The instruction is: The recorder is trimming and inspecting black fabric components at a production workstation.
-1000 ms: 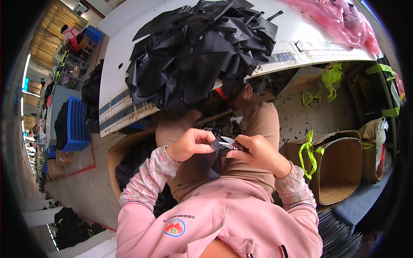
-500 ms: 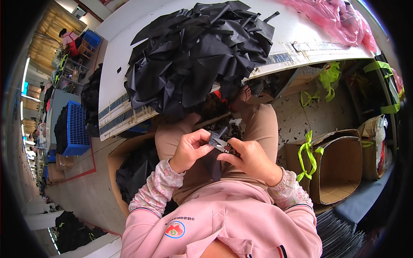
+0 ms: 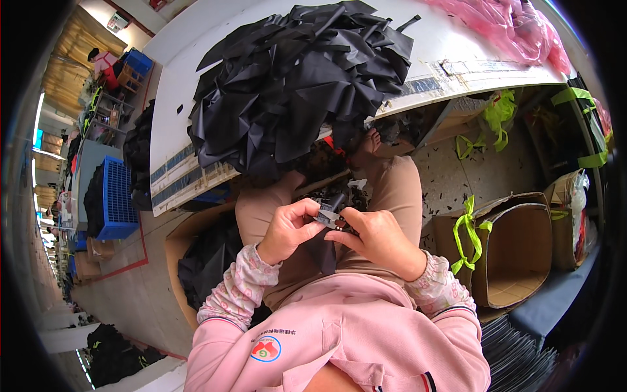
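Note:
Above my lap, my left hand (image 3: 290,232) is closed in a pinch on the top of a black fabric piece (image 3: 321,253), which hangs down between my thighs. My right hand (image 3: 384,240) is closed around a pair of small thread snips (image 3: 328,217); their handles are mostly hidden by my fingers. The silver blades point left and lie over the edge of the black piece beside my left fingertips. A heap of black fabric pieces (image 3: 294,85) covers the front of the white table (image 3: 171,121) ahead of me.
An open cardboard box (image 3: 516,291) with a yellow-green tie stands at my right. Another box (image 3: 175,251) with black fabric is at my left. Pink plastic (image 3: 503,29) lies on the table's far right. A blue crate (image 3: 119,196) and a person (image 3: 104,64) are farther left.
The snips' blades have closed together and turned flatter across the black piece. My right hand has shifted slightly left, while my left hand keeps its place.

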`<state>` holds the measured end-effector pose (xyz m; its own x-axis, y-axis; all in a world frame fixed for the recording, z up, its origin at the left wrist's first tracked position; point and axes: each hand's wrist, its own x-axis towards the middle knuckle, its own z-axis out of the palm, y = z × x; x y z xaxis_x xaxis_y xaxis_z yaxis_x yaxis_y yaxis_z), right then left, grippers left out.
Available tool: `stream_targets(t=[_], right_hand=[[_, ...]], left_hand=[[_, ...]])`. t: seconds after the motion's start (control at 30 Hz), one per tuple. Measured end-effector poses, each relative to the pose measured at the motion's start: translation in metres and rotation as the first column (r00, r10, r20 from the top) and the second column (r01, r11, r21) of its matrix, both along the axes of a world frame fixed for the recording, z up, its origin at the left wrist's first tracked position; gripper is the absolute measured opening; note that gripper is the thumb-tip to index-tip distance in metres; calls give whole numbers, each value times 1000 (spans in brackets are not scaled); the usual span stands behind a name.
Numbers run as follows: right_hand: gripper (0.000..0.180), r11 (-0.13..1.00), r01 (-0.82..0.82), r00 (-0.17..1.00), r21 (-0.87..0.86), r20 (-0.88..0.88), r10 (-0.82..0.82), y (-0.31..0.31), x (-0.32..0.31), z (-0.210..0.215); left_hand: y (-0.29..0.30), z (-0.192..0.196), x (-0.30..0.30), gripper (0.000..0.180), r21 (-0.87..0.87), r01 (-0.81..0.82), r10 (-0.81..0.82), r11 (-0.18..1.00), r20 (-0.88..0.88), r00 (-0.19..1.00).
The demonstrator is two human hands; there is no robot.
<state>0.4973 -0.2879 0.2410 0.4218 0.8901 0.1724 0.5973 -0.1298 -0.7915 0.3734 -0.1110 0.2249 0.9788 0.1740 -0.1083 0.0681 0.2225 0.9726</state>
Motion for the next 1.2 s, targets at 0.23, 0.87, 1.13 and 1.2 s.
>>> stream_targets(t=[0.23, 0.87, 1.13, 1.2], right_hand=[[35, 999, 35, 984, -38, 178, -27, -2, 0, -3], [33, 956, 239, 970, -171, -1, -243, -13, 25, -59], [31, 992, 105, 994, -72, -18, -106, 12, 7, -51], [31, 994, 74, 996, -79, -35, -77, 10, 2, -54]], left_hand=[[-3, 4, 2, 11, 52, -37, 39, 998, -25, 999], [170, -26, -276, 40, 126, 881, 221, 456, -975, 26], [147, 12, -79, 47, 960, -266, 291, -87, 280, 915], [146, 20, -22, 54, 943, -234, 314, -235, 302, 900]])
